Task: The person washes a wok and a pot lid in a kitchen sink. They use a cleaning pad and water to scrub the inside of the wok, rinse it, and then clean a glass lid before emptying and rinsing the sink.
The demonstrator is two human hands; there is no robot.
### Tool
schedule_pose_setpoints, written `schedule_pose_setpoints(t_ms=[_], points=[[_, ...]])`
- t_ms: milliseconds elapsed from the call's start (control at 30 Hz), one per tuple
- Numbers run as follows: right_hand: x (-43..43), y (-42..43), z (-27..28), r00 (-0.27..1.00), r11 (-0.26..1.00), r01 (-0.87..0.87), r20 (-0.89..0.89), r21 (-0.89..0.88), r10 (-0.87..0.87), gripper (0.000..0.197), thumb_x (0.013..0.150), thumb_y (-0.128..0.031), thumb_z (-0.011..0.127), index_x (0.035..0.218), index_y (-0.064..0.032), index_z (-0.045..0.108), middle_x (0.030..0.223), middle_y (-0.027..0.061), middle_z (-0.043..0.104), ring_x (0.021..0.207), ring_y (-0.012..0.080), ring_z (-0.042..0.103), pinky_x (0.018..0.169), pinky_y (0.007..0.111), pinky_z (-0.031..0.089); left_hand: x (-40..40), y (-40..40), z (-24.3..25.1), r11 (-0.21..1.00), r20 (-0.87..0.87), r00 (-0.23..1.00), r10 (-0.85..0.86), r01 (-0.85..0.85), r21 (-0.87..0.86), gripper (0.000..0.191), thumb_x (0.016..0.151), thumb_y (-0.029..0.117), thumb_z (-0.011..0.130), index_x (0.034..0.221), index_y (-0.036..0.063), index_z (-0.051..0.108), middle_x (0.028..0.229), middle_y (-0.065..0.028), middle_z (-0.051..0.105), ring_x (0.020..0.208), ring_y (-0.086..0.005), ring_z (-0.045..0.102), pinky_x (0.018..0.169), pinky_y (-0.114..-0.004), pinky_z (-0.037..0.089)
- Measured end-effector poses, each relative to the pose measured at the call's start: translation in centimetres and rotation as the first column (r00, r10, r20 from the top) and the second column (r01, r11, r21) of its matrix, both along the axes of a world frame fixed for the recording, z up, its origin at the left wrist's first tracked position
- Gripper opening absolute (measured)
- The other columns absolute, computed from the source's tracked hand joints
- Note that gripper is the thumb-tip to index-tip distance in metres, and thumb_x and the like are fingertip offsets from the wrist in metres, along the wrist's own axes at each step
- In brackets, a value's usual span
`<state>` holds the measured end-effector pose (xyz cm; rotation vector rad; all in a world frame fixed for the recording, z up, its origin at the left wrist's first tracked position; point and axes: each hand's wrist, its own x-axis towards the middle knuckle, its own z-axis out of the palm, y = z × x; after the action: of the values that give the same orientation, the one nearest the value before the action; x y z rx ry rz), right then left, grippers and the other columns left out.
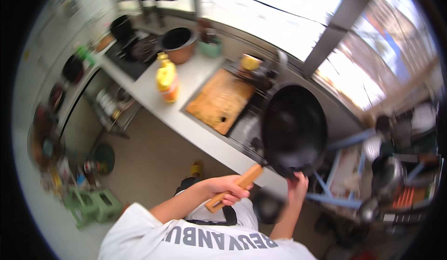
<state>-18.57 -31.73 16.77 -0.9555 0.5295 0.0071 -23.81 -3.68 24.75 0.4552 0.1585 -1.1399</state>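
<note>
A large black wok [295, 130] hangs tilted above the right part of the counter, its dark inside facing the camera. My left hand [232, 190] is closed around its wooden handle [249, 179]. The fingers of my right hand [297, 186] hold the wok's near rim. Left of the wok, a wooden cutting board [221, 101] lies over part of the sink [246, 130]. Farther left on the white counter [195, 134] stands a yellow plastic bottle [167, 80].
A brown pot [180, 47] and a green holder [210, 47] stand at the back, near a black cooktop [122, 59]. Pans and ladles crowd a blue-framed rack [335, 199] at right. A green plastic stool [94, 206] is low at left. A dark round pan-like thing [268, 206] is below my right hand.
</note>
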Motion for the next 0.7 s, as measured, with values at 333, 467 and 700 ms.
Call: schedule_pose_setpoints(t_ms=[333, 467, 700], points=[[-1.7, 4.2, 2.7, 0.995, 0.958, 0.065, 0.087, -0.28, -0.042, 0.024, 0.074, -0.01, 0.057, 0.096, -0.0008, 0.05, 0.088, 0.0114, 0.06, 0.077, 0.0222, 0.062, 0.07, 0.032, 0.055, -2.6, 6.4, -1.2, 0.986, 0.132, 0.986, 0.098, -0.078, -0.149, 0.013, 0.081, 0.0, 0.052, 0.086, 0.0112, 0.047, 0.056, 0.0021, 0.039, 0.039, -0.0037, 0.036, 0.033, -0.019, 0.032], [1.0, 10.2, 3.7, 0.97, 0.923, -0.071, 0.192, -0.377, 0.153, 0.021, 0.078, -0.013, 0.059, 0.09, 0.0014, 0.049, 0.086, 0.0139, 0.06, 0.075, 0.0237, 0.062, 0.07, 0.031, 0.055, -5.6, 14.2, -1.5, 0.978, 0.335, 0.925, 0.18, -0.131, -0.163, 0.01, 0.082, 0.017, 0.061, 0.081, 0.0087, 0.055, 0.061, 0.0025, 0.049, 0.049, -0.0076, 0.049, 0.04, -0.023, 0.04], [3.0, 32.0, 5.0, 0.725, 0.739, -0.484, 0.258, -0.469, 0.639, 0.022, 0.084, -0.014, 0.058, 0.095, 0.0025, 0.048, 0.093, 0.0126, 0.055, 0.083, 0.0238, 0.06, 0.074, 0.031, 0.054, -19.1, 26.4, 0.9, 0.626, 0.516, 0.587, 0.623, -0.771, 0.121, 0.034, 0.08, 0.029, 0.068, 0.098, 0.0058, 0.052, 0.07, 0.0011, 0.052, 0.054, -0.0076, 0.05, 0.044, -0.024, 0.042]])
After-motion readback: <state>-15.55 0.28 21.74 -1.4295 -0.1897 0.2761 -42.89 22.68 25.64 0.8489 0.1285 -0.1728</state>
